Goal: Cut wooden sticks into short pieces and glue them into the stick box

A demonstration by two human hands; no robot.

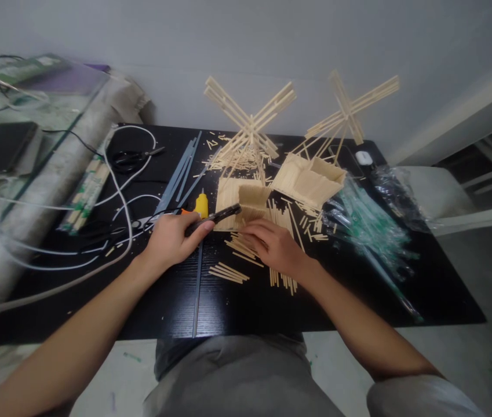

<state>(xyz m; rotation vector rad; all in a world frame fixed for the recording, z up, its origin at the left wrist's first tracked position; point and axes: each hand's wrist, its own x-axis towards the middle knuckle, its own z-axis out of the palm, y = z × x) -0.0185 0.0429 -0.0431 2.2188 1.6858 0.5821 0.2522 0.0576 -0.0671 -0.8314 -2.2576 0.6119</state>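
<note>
There are two stick windmills (252,130) (306,176) and perhaps six grey strips (175,182).

The left forearm (76,324) and right forearm (354,313) are stretched forward, angled inward toward each other. The left hand (170,238) is closed in a grip, its thumb (201,231) pointed toward the right hand (279,246), which is held back uppermost, fingers (259,233) bent and bunched together, their tips partly obscured.

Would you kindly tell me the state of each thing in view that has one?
Left hand: closed around black tool
Right hand: fingers curled, grip unclear
Yellow bottle: upright, partly hidden
Left windmill: blades crossed
Right windmill: blades crossed
Loose sticks: scattered
Grey strips: fanned out
White cable: looped
Clear plastic: crumpled
</note>
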